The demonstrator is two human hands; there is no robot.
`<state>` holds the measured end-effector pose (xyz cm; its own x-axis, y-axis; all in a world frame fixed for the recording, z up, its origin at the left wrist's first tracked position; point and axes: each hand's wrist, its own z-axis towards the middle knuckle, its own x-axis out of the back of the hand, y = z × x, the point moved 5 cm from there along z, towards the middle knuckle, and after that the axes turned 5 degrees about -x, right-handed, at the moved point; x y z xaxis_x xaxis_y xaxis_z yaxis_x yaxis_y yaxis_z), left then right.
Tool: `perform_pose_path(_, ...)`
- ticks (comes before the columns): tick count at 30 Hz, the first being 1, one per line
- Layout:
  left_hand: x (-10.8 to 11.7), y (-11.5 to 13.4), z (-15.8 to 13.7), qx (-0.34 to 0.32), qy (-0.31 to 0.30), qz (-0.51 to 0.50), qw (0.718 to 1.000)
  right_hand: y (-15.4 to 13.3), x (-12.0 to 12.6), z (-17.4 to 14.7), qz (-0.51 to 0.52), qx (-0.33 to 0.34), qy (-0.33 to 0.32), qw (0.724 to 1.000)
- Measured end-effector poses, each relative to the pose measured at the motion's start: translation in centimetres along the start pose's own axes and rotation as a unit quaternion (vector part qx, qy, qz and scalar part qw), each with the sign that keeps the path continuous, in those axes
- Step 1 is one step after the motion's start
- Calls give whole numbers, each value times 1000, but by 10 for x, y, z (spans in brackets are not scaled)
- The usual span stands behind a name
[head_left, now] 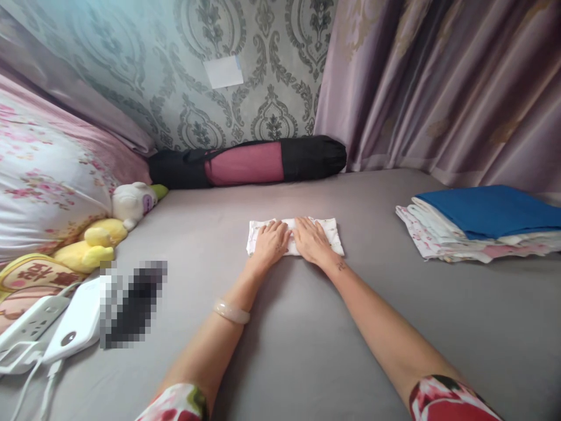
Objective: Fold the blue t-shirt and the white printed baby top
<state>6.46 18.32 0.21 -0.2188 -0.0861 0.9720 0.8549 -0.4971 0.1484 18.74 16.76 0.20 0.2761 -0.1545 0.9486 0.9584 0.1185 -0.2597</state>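
A small white cloth with a faint print lies folded into a flat rectangle on the grey sheet. Both my hands press on it from above. My left hand rests flat across its left half, fingers stretched forward. Beside it, my right hand lies flat over the middle and right, with its thumb close to the left one. The cloth's ends show past both hands; its middle is partly covered. Neither hand grasps anything.
On the right sits a stack of folded fabrics topped by a blue cloth. A black and pink roll bag lies along the wall. Plush toys, a power strip and a white power bank with cables are at left.
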Motion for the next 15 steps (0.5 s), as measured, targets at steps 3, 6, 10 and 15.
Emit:
perform_pose_path(3, -14, -1, -3, 10, -36, -3, 999, -4, -13, -4, 9, 9, -40, 999)
perform_pose_path(6, -21, -3, -2, 12, -54, -5, 998, -2, -18, -5, 4, 0, -52, 999)
perform_pose_path(10, -19, -2, -3, 13, -51, -8, 999, -1, -17, -5, -4, -3, -60, 998)
perform_pose_path(15, -7, -10, -13, 44, 45, 35, 997, 12, -5, -7, -40, -44, -12, 998)
